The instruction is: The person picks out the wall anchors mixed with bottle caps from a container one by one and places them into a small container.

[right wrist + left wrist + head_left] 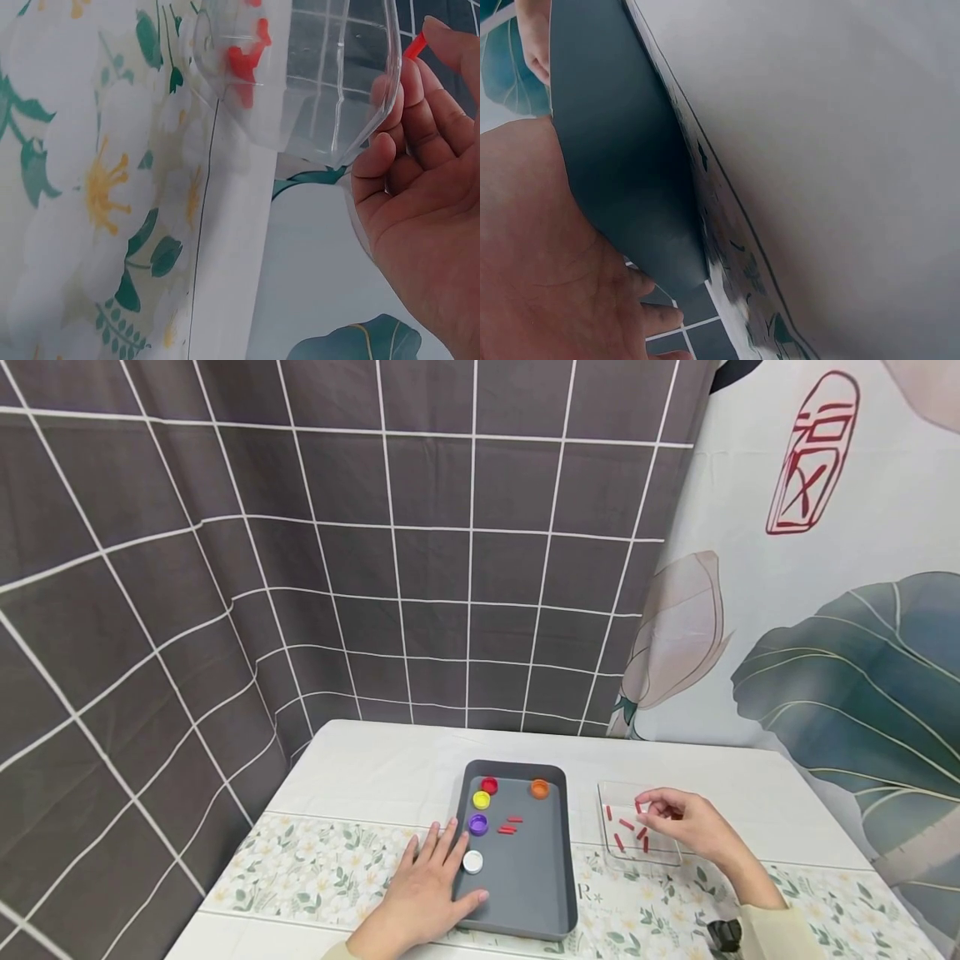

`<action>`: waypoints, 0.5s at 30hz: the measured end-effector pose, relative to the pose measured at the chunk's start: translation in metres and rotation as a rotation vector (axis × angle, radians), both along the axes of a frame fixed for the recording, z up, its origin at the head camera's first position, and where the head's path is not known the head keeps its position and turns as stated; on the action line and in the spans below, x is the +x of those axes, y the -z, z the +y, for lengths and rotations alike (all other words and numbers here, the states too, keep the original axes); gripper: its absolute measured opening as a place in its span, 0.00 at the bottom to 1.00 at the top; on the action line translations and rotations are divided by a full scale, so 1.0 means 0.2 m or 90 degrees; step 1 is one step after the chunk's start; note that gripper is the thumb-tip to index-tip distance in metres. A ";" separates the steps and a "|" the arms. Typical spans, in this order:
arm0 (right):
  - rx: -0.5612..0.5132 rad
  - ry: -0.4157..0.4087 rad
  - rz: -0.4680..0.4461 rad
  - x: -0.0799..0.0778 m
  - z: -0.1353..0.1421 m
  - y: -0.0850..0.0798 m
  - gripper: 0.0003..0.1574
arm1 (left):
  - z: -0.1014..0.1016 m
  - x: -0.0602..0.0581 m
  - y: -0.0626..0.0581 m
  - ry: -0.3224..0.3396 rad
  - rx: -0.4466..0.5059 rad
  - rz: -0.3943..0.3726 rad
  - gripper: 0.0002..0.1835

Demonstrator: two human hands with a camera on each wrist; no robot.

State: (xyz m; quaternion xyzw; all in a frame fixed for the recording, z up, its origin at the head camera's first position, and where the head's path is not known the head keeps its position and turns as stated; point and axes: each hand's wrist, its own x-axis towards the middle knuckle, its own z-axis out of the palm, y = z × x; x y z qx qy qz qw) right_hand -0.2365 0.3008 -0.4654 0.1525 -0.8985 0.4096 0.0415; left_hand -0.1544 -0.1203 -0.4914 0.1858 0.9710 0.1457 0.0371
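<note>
Between thumb and fingertip, my right hand [693,825] pinches a small red stick [415,47]. It is above a clear plastic box [660,858] in which several red sticks [627,823] lie scattered. My left hand [426,889], fingers straight and spread, rests at the left edge of a grey tray [525,897], the thumb reaching over its rim. Inside the tray, a few red sticks [507,830] lie side by side near the middle. A white cap [472,862] sits near the left fingers, with a purple cap [477,825] just behind it.
Farther back in the tray are a yellow cap [481,800], a red cap [489,786] and, at the right, an orange cap [539,789]. A floral runner [315,868] crosses the white table [390,760]. A dark gridded curtain [427,568] hangs behind.
</note>
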 end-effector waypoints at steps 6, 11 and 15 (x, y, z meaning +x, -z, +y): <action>-0.005 -0.003 -0.014 0.00 0.01 0.00 0.15 | 0.00 0.00 0.00 -0.002 -0.003 0.003 0.49; -0.006 -0.014 -0.004 0.00 0.01 0.01 0.16 | 0.00 0.00 0.01 -0.002 -0.005 0.007 0.49; -0.012 -0.036 -0.010 -0.01 -0.02 0.00 0.17 | 0.00 0.00 0.01 -0.003 -0.007 0.008 0.49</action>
